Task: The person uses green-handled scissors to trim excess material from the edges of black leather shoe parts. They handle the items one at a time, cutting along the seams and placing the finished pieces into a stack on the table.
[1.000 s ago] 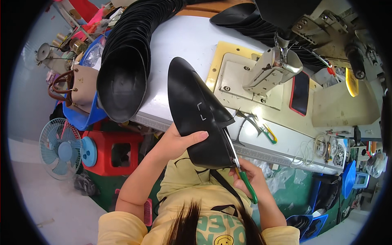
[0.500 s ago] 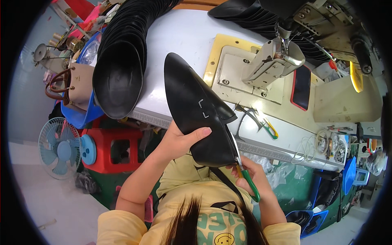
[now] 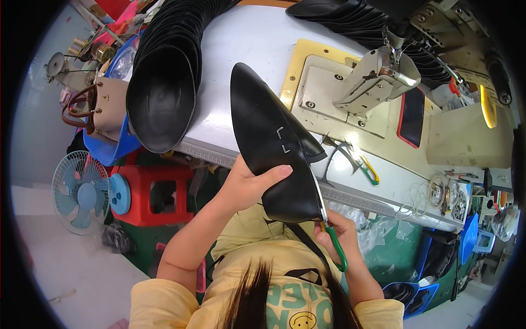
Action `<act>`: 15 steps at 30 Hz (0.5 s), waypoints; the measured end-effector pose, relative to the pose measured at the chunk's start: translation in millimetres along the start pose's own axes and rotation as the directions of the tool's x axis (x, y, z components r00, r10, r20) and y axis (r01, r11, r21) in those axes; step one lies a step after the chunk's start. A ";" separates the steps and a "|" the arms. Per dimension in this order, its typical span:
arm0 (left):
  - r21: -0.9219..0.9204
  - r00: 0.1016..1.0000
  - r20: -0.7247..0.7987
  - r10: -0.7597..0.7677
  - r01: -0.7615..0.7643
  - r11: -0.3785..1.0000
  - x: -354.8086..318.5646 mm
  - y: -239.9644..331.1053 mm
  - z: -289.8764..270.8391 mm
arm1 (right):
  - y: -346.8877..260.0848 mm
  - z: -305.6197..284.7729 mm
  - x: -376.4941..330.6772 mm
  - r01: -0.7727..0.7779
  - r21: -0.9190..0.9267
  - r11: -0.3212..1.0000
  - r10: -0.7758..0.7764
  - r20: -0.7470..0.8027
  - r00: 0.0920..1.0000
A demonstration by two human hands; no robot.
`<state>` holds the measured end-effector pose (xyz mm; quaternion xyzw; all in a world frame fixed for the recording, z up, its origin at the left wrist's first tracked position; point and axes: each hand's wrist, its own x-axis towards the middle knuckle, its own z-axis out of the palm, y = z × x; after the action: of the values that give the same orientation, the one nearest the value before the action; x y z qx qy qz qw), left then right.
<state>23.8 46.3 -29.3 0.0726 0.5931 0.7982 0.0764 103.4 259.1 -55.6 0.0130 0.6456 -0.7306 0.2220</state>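
Left hand (image 3: 249,183): fingers clamped on black leather piece (image 3: 274,148), held above table (image 3: 241,49) edge | long axis points away, up-left | right hand (image 3: 334,233): fingers closed on green-handled scissors (image 3: 329,230), blades along piece's right edge.

Left hand (image 3: 249,183) grips black leather shoe piece (image 3: 271,145) from below, thumb pressed on its face near white corner marks; right hand (image 3: 334,230) holds green-handled scissors (image 3: 329,230) with the blade along the piece's right edge. A stack of black pieces (image 3: 164,77), sewing machine (image 3: 372,77), phone (image 3: 412,116) on white worktable (image 3: 246,38); fan (image 3: 79,192) and red stool (image 3: 150,192) on floor left.
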 end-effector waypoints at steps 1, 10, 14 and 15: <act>0.005 1.000 -0.002 -0.003 0.003 1.000 -0.3 -1.4 -0.6 | -1.5 3.6 -0.2 0.014 -0.008 1.000 -0.014 -0.024 1.000; -0.034 1.000 0.003 -0.006 0.006 0.999 -2.0 -2.3 -1.9 | -1.7 -2.8 -0.5 0.058 -0.139 0.989 -0.060 -0.009 0.998; 0.001 0.999 0.034 0.009 -0.009 1.000 -7.8 -3.7 2.1 | -7.6 -2.8 3.2 0.089 -0.112 0.990 -0.087 0.026 0.996; 0.010 0.999 0.048 0.010 -0.010 1.000 -8.9 -4.4 1.7 | -9.0 -3.0 3.3 0.096 -0.113 0.989 -0.093 0.032 0.995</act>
<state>33.0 47.3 -33.3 0.0953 0.5948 0.7935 0.0863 96.6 261.5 -48.7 -0.0397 0.6832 -0.7022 0.1961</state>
